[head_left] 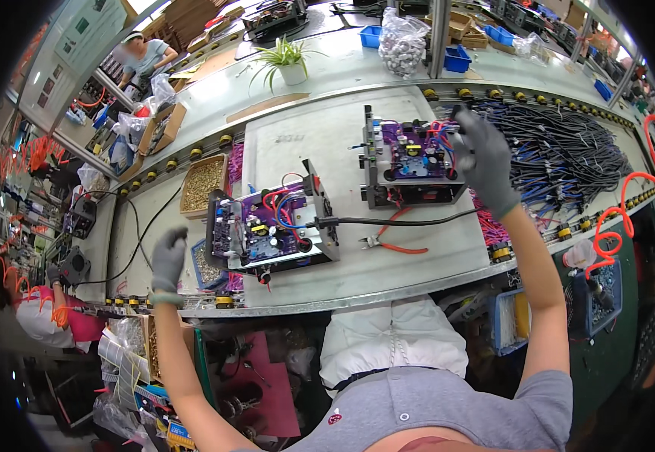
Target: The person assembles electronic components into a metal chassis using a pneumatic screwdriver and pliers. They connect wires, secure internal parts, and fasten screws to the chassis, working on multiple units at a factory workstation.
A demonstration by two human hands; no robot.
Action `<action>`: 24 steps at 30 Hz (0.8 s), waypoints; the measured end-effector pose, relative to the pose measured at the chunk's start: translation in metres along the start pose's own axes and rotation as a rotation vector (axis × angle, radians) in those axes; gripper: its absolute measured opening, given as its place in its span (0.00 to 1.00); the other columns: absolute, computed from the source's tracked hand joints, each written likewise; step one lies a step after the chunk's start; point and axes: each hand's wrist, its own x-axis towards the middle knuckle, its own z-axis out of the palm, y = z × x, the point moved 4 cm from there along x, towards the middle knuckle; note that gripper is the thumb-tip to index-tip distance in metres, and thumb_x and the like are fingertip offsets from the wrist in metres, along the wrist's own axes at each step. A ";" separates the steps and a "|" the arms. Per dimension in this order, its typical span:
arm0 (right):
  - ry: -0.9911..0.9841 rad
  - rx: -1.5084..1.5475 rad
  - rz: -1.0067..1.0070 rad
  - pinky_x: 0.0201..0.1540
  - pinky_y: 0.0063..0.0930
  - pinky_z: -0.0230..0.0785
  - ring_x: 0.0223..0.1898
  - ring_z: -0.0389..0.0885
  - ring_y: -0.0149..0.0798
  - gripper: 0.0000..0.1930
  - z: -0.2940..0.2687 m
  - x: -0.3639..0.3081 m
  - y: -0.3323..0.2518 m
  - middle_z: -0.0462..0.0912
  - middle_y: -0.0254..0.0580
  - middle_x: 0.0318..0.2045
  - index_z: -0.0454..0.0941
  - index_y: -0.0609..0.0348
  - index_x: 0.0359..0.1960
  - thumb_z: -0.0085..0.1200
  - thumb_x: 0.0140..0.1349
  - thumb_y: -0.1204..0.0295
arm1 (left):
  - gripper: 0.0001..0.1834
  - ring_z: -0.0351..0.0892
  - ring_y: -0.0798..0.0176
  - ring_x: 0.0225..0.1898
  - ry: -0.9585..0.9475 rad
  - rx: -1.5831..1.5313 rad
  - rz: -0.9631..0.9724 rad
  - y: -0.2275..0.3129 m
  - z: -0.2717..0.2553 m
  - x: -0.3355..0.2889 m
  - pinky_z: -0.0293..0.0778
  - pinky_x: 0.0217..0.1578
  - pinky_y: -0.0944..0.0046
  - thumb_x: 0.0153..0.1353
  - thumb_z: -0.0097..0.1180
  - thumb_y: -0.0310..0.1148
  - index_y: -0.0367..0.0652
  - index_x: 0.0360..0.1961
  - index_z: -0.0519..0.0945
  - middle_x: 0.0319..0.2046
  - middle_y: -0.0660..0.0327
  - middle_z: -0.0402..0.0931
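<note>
My left hand, in a grey glove, hovers at the left beside the blue bin of small metal parts. Its fingers are curled; anything in them is hidden. My right hand, gloved too, has bent fingers around the right end of the farther open-topped electronic unit, partly smeared and covering its end panel. This unit has a purple circuit board with red and blue wires. A similar unit sits nearer and to the left, with a black power cable running right from its end panel.
Red-handled cutting pliers lie between the units and the front edge. A cardboard box of brass-coloured parts stands at left. Black cables are heaped at right, near a coiled red air hose. A potted plant stands behind.
</note>
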 end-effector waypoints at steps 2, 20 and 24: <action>-0.097 0.109 -0.096 0.55 0.44 0.67 0.51 0.76 0.53 0.23 0.012 -0.019 -0.036 0.77 0.47 0.50 0.71 0.55 0.55 0.58 0.59 0.64 | 0.16 0.81 0.64 0.42 -0.112 -0.116 -0.095 -0.046 0.031 -0.036 0.76 0.43 0.66 0.58 0.52 0.25 0.34 0.48 0.80 0.40 0.55 0.83; -0.812 -0.194 0.420 0.58 0.48 0.66 0.56 0.76 0.55 0.19 0.212 0.072 0.094 0.78 0.48 0.54 0.75 0.40 0.55 0.46 0.65 0.54 | 0.23 0.83 0.53 0.40 -0.269 0.011 -0.156 0.031 0.129 -0.046 0.77 0.45 0.57 0.48 0.66 0.39 0.36 0.44 0.79 0.33 0.54 0.82; -0.616 -0.129 0.272 0.55 0.49 0.66 0.51 0.76 0.56 0.18 0.190 0.054 0.082 0.81 0.49 0.46 0.77 0.44 0.52 0.43 0.68 0.52 | 0.19 0.82 0.59 0.23 -0.541 -0.265 -0.417 0.072 0.104 -0.024 0.79 0.25 0.62 0.54 0.59 0.42 0.34 0.34 0.80 0.24 0.52 0.81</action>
